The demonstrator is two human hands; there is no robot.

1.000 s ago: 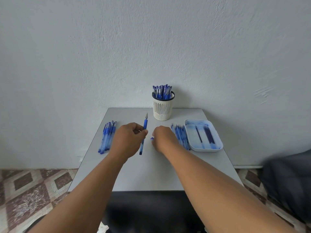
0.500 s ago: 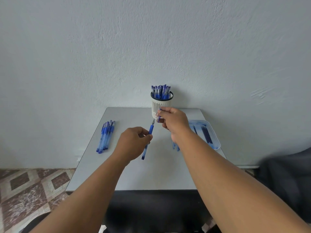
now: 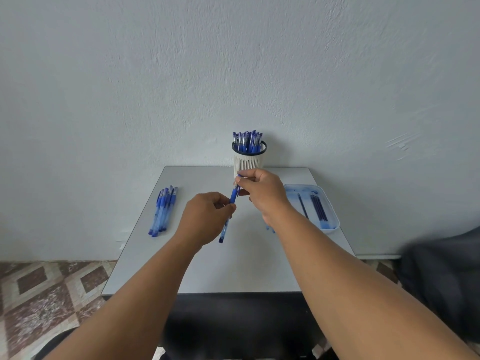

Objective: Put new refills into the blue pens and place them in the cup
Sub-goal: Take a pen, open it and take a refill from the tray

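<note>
Together above the table (image 3: 233,268), both hands, left (image 3: 205,219) and right (image 3: 262,190), pinching one blue pen (image 3: 230,211).

I can read no text, label, brand or number anywhere here; any print on my pens is too small to make out.

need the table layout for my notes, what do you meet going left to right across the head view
bundle of blue pens → left hand → held pen → right hand → blue tray with loose refills. The cup stands behind the hands, so it has no clear place in the order.
</note>
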